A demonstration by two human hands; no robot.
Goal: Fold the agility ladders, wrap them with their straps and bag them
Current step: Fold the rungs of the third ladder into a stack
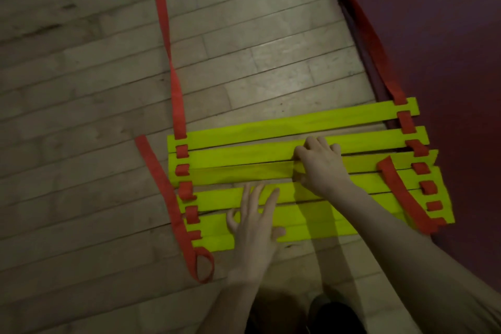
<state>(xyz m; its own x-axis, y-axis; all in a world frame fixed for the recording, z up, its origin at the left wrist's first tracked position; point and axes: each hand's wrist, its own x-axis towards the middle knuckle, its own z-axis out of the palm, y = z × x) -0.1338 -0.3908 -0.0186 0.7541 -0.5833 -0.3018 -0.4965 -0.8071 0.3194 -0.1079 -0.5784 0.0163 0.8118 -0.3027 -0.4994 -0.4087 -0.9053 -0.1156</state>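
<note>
Head view looks down at a wooden floor [81,68] where the agility ladder [311,144] lies with its yellow rungs gathered close together, one just beside the next, roughly in the middle and right of the frame. Some rungs overlap their neighbours and the stack fans a little wider toward the right side. Red straps thread through slots at both ends of the rungs. From the left end, the left strap [162,22] runs away up the floor to the top edge of the view, and the right strap [366,30] does the same along the border of a dark red mat [447,49]. The right ends of the rungs reach onto that mat. At the near left corner a loose strap tail ends in a small loop [202,266] lying flat on the boards, and another loose red piece [401,195] lies slantwise across the right part of the rungs.

The right hand [321,168] is curled over the middle rungs, fingers bent round the far edge of one slat and gripping it. The left hand [254,225] is spread flat, fingers straight and fanned, pressing down on the nearer rungs without closing round anything. Both forearms reach in from the bottom of the view, bare. A dark shoe [336,314] shows at the bottom edge, between the arms
</note>
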